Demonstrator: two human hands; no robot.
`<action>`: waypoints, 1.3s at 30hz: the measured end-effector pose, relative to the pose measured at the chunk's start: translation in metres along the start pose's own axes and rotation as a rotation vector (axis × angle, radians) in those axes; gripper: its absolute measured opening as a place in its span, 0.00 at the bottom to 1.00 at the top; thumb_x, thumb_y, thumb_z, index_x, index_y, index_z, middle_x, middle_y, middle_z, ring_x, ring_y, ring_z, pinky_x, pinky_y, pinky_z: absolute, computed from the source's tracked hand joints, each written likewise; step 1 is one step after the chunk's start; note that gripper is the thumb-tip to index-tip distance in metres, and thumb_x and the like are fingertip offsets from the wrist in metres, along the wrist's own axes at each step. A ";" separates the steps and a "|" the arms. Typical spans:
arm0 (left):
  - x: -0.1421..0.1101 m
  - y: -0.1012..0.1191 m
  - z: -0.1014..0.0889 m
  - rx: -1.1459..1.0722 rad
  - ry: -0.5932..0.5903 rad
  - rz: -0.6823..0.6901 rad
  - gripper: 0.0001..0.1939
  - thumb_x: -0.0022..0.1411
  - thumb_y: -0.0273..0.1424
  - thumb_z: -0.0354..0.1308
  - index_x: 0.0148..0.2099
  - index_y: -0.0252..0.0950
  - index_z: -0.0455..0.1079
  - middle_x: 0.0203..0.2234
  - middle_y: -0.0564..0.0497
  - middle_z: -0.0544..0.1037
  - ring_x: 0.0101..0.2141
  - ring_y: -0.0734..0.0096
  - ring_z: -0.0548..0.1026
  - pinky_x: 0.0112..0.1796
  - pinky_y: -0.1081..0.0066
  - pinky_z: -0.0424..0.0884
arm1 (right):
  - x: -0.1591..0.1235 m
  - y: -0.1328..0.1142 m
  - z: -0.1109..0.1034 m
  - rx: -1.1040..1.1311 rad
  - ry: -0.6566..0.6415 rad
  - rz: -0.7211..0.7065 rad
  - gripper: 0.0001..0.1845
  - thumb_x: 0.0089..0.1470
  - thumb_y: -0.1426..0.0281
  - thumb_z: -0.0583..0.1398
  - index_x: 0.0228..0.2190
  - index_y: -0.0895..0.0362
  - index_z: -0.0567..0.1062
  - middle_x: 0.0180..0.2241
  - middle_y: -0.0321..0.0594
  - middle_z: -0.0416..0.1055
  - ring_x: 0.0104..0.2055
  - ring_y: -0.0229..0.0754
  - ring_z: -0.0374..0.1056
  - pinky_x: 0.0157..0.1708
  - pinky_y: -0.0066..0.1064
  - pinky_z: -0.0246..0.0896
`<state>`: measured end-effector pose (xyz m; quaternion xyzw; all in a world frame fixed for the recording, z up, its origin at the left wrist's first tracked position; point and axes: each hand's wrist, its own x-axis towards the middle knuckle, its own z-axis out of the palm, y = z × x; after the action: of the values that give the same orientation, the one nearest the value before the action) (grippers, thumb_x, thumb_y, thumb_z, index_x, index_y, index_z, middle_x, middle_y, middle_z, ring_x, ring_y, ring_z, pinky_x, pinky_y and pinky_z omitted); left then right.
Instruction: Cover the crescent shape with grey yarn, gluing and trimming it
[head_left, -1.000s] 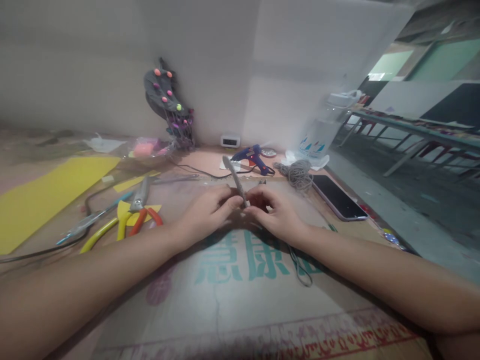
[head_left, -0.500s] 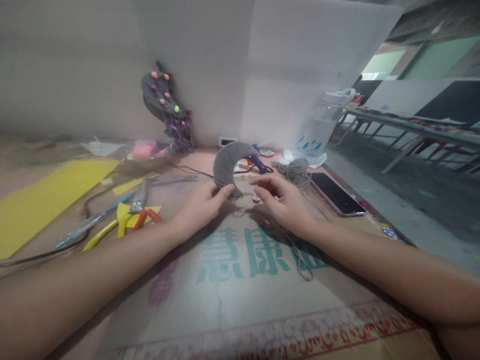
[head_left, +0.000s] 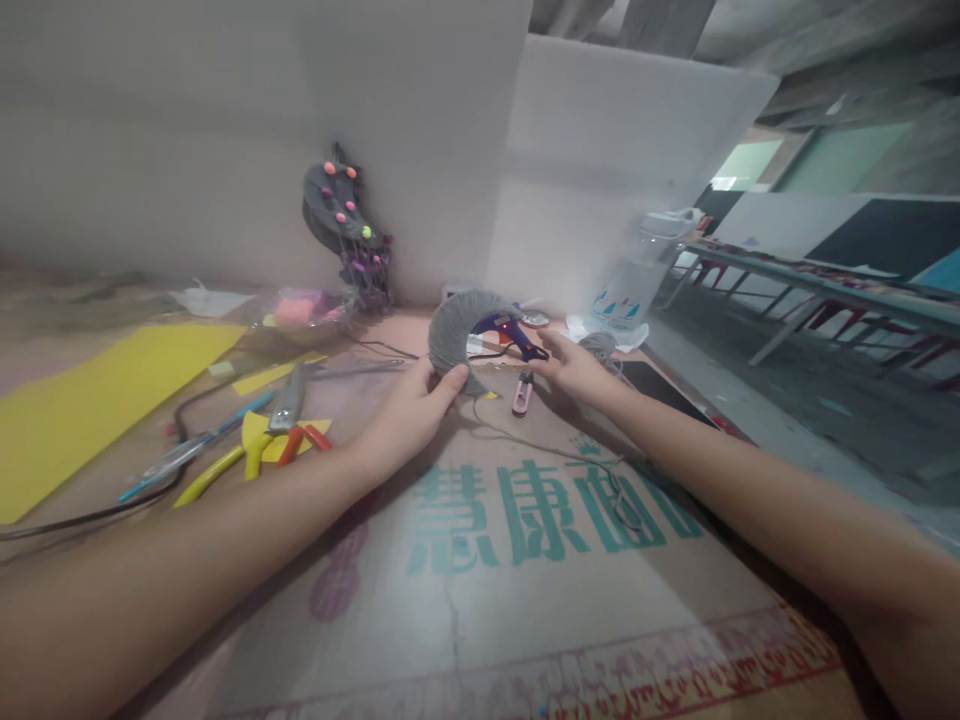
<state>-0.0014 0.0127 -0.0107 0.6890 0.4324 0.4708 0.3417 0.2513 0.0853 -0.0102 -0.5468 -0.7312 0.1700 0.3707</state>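
Observation:
My left hand [head_left: 416, 408] pinches the lower end of a grey yarn-wrapped crescent [head_left: 452, 330] and holds it upright above the cardboard sheet [head_left: 525, 560]. A thin grey yarn strand [head_left: 555, 455] trails from the crescent across the cardboard. My right hand [head_left: 574, 368] is stretched forward with fingers spread, right beside the blue glue gun [head_left: 506, 330], holding nothing. A small pink clipper [head_left: 521, 393] lies on the cardboard just below that hand. A bundle of grey yarn [head_left: 600, 347] sits behind my right hand.
Yellow- and orange-handled pliers [head_left: 255, 445] and scissors lie left of my left hand, near yellow foam sheets [head_left: 97, 400]. A dark phone [head_left: 660, 385] lies at the right. A grey beaded ornament [head_left: 341, 215] leans on the wall, and a clear bottle [head_left: 637, 270] stands at back right.
The crescent turned from edge-on to face-on in my left hand. My right hand let go of it and reached forward to the glue gun. The view shifted slightly.

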 end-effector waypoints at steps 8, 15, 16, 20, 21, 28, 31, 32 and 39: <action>0.000 0.002 0.000 -0.034 0.005 -0.057 0.14 0.64 0.40 0.51 0.30 0.37 0.61 0.21 0.58 0.65 0.22 0.75 0.61 0.25 0.74 0.57 | 0.050 -0.006 0.022 -0.111 -0.047 0.067 0.22 0.48 0.67 0.68 0.45 0.63 0.75 0.43 0.52 0.77 0.45 0.51 0.73 0.48 0.41 0.66; 0.002 -0.006 0.001 -0.049 0.001 -0.062 0.15 0.64 0.40 0.51 0.29 0.37 0.61 0.21 0.58 0.64 0.22 0.76 0.62 0.25 0.74 0.58 | 0.054 -0.003 0.033 -0.130 0.020 0.092 0.21 0.47 0.69 0.67 0.44 0.63 0.75 0.42 0.52 0.77 0.46 0.52 0.72 0.48 0.38 0.65; 0.002 -0.005 0.000 -0.053 0.003 -0.067 0.15 0.64 0.40 0.52 0.29 0.37 0.61 0.21 0.58 0.64 0.22 0.76 0.61 0.25 0.74 0.58 | 0.054 -0.005 0.032 -0.121 0.031 0.099 0.20 0.48 0.70 0.66 0.44 0.62 0.75 0.42 0.51 0.77 0.46 0.52 0.72 0.48 0.38 0.65; 0.001 -0.001 0.000 -0.081 0.016 -0.087 0.15 0.64 0.40 0.52 0.29 0.37 0.61 0.20 0.58 0.64 0.21 0.77 0.61 0.24 0.75 0.57 | 0.048 -0.017 0.017 -0.047 0.031 0.149 0.12 0.53 0.71 0.61 0.41 0.62 0.77 0.35 0.49 0.78 0.35 0.48 0.74 0.38 0.37 0.70; 0.001 0.001 0.000 -0.095 0.025 -0.090 0.15 0.64 0.40 0.52 0.29 0.37 0.61 0.20 0.58 0.65 0.21 0.77 0.61 0.24 0.75 0.58 | 0.044 -0.020 0.012 -0.022 0.016 0.163 0.11 0.54 0.71 0.60 0.39 0.62 0.77 0.32 0.49 0.78 0.32 0.46 0.74 0.34 0.36 0.70; 0.005 0.003 -0.004 -0.198 0.100 -0.144 0.11 0.64 0.37 0.52 0.32 0.37 0.61 0.20 0.59 0.66 0.19 0.79 0.61 0.22 0.77 0.58 | -0.020 -0.036 -0.021 0.179 0.017 0.102 0.13 0.53 0.68 0.60 0.40 0.61 0.77 0.32 0.46 0.78 0.30 0.42 0.73 0.31 0.31 0.69; 0.006 -0.001 -0.003 -0.232 0.086 -0.150 0.11 0.64 0.38 0.53 0.34 0.37 0.61 0.19 0.59 0.66 0.16 0.81 0.58 0.19 0.77 0.56 | -0.051 -0.040 -0.026 0.151 0.019 0.053 0.12 0.52 0.65 0.61 0.37 0.58 0.77 0.30 0.43 0.77 0.28 0.41 0.71 0.29 0.31 0.68; 0.006 -0.001 -0.003 -0.241 0.081 -0.151 0.10 0.64 0.38 0.53 0.34 0.37 0.62 0.19 0.59 0.67 0.16 0.81 0.58 0.19 0.77 0.55 | -0.059 -0.041 -0.027 0.158 0.004 0.043 0.10 0.52 0.65 0.61 0.35 0.58 0.77 0.29 0.41 0.76 0.27 0.40 0.70 0.29 0.31 0.67; 0.006 0.003 -0.003 -0.200 0.093 -0.110 0.09 0.64 0.32 0.54 0.31 0.36 0.63 0.19 0.57 0.67 0.19 0.79 0.62 0.21 0.77 0.59 | -0.085 -0.041 -0.022 -0.055 0.011 -0.012 0.16 0.52 0.54 0.61 0.32 0.54 0.76 0.28 0.41 0.76 0.35 0.52 0.73 0.38 0.44 0.71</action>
<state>-0.0026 0.0173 -0.0046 0.6042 0.4359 0.5236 0.4133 0.2504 -0.0106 0.0009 -0.5533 -0.7367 0.1447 0.3607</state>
